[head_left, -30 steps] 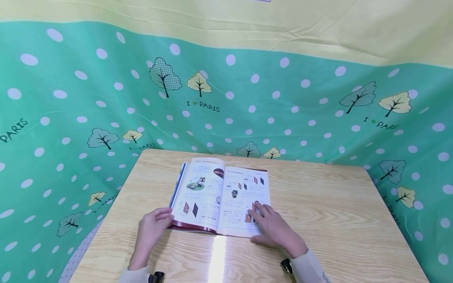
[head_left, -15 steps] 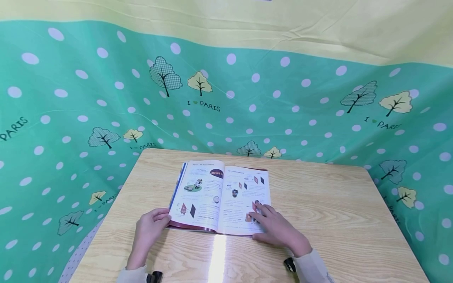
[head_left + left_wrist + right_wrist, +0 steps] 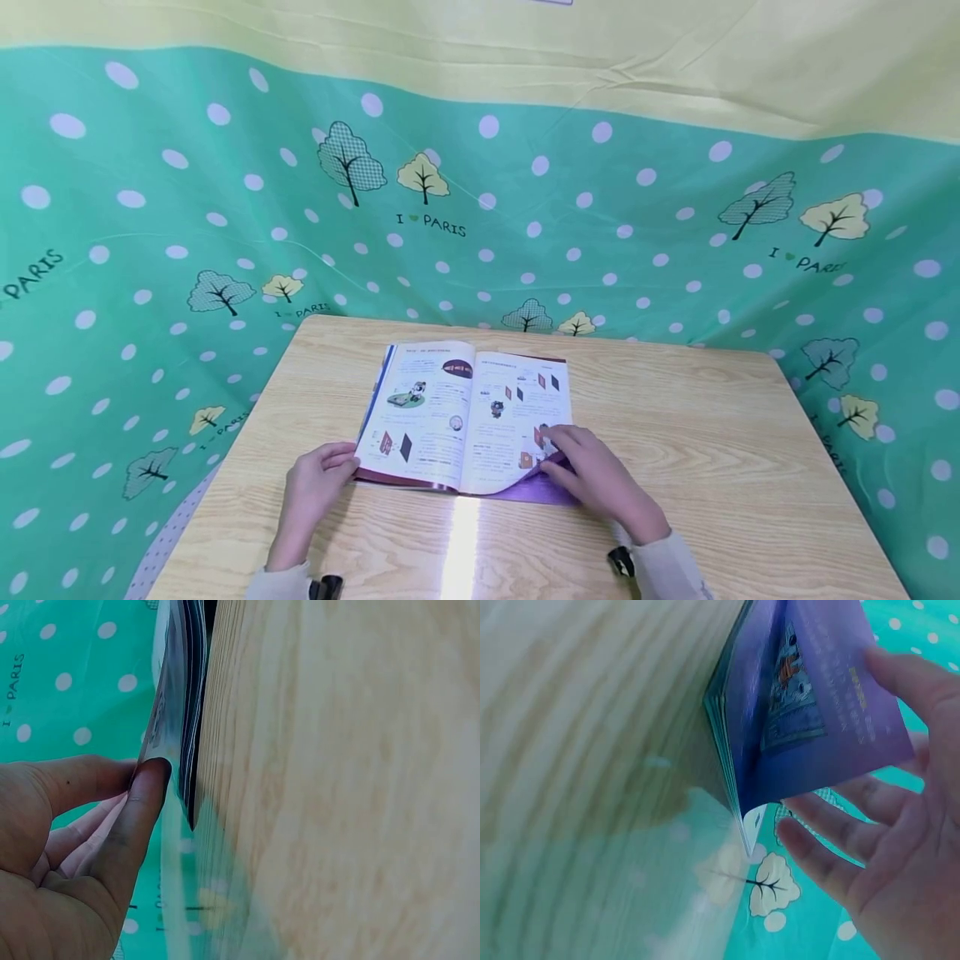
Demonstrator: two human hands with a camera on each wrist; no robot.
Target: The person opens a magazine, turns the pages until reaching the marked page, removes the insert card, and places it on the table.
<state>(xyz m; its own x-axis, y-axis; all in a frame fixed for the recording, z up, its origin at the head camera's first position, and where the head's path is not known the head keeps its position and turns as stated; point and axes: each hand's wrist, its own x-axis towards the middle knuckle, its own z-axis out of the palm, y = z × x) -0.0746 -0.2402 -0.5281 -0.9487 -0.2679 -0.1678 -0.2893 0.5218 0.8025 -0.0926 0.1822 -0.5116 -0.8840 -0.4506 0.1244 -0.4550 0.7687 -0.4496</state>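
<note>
An open book (image 3: 442, 417) lies on the table, its white pages printed with text and small coloured pictures. At its lower left corner my left hand (image 3: 318, 483) pinches the edge of the left page (image 3: 171, 712) between thumb and finger. My right hand (image 3: 600, 479) holds the lower right corner of the right page (image 3: 502, 433), which is curled up. Beneath that page a purple page (image 3: 536, 490) shows. In the right wrist view the thumb lies on the lifted leaf's purple side (image 3: 840, 727), with the other fingers behind it.
The book lies left of centre on a wooden table (image 3: 712, 450). A green dotted curtain (image 3: 600, 250) with trees hangs behind the table and along both sides. A bright light reflection crosses the table's front.
My right hand, flat on the right page before, now lifts its lower corner and uncovers purple beneath. The left page has settled lower, and my left hand has shifted slightly left.
</note>
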